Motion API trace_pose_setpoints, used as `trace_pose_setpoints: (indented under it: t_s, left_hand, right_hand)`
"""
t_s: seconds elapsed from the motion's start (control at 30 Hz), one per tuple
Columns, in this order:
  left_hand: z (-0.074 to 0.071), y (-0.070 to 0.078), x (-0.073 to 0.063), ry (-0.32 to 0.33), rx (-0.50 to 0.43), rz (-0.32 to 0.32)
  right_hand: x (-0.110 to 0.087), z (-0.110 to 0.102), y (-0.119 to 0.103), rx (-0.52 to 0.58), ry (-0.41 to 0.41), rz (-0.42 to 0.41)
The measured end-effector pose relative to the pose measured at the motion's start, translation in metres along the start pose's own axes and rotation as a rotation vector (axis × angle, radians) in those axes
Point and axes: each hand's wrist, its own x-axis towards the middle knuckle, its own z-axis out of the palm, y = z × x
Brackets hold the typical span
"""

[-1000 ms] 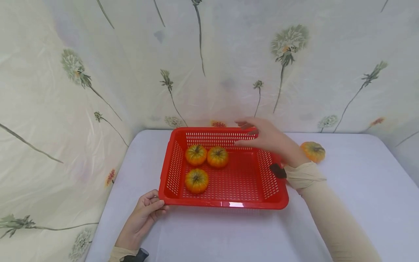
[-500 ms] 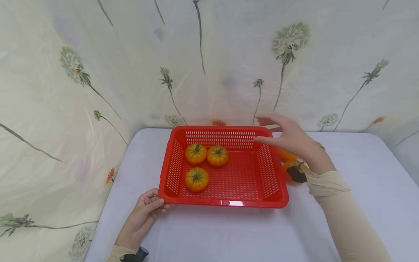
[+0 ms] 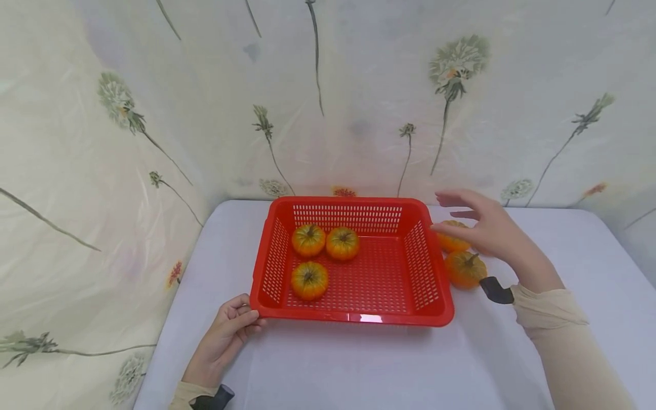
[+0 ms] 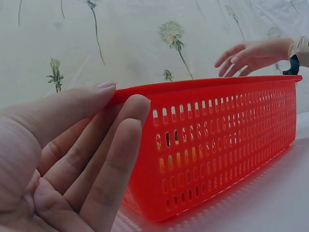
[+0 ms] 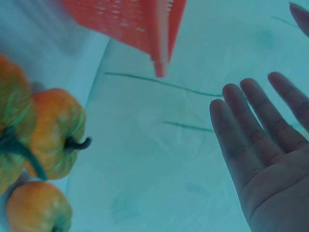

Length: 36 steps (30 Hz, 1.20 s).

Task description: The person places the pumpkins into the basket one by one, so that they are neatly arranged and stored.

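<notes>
A red plastic basket (image 3: 400, 320) sits on the table with three small orange pumpkins in it: one at back left (image 3: 308, 240), another pumpkin (image 3: 343, 244) beside it, and a front pumpkin (image 3: 310, 281). My left hand (image 3: 223, 340) pinches the basket's near left corner, thumb on the rim and fingers under it, as the left wrist view shows. Past the basket's right side, my right hand (image 3: 487, 225) hovers with fingers extended, holding nothing. Below it lie more pumpkins: a near one (image 3: 465, 270), a farther one (image 3: 452, 236), and a third (image 5: 39, 208) mostly hidden by the hand in the head view.
A white cloth covers the table (image 3: 338, 364). Behind and to the left hangs a pale curtain (image 3: 359, 102) printed with dandelions, close to the table's back edge. The loose pumpkins lie close to the basket's right wall.
My right hand has moved right, from above the basket to over the pumpkins outside it, with its fingers still apart. The left hand and the basket have stayed in place.
</notes>
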Motion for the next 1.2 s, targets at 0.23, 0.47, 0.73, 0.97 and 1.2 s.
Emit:
trace_pose_setpoints:
  t_s: [0.23, 0.47, 0.73, 0.97, 1.2]
  left_hand:
    - [0.0, 0.0, 0.0, 0.009, -0.006, -0.002]
    - [0.001, 0.001, 0.001, 0.014, -0.003, -0.006]
    - [0.001, 0.0, 0.0, 0.021, -0.016, -0.025]
    - [0.0, 0.0, 0.0, 0.016, -0.022, -0.018]
    - [0.0, -0.001, 0.0, 0.018, -0.02, -0.019]
  right_hand:
    - [-0.018, -0.002, 0.026, -0.024, -0.035, 0.086]
    - [-0.036, 0.004, 0.059, -0.047, -0.061, 0.123]
    - [-0.049, 0.015, 0.089, -0.073, -0.081, 0.167]
    - [-0.057, 0.021, 0.106, -0.069, -0.081, 0.145]
    - [-0.059, 0.03, 0.122, -0.05, -0.105, 0.166]
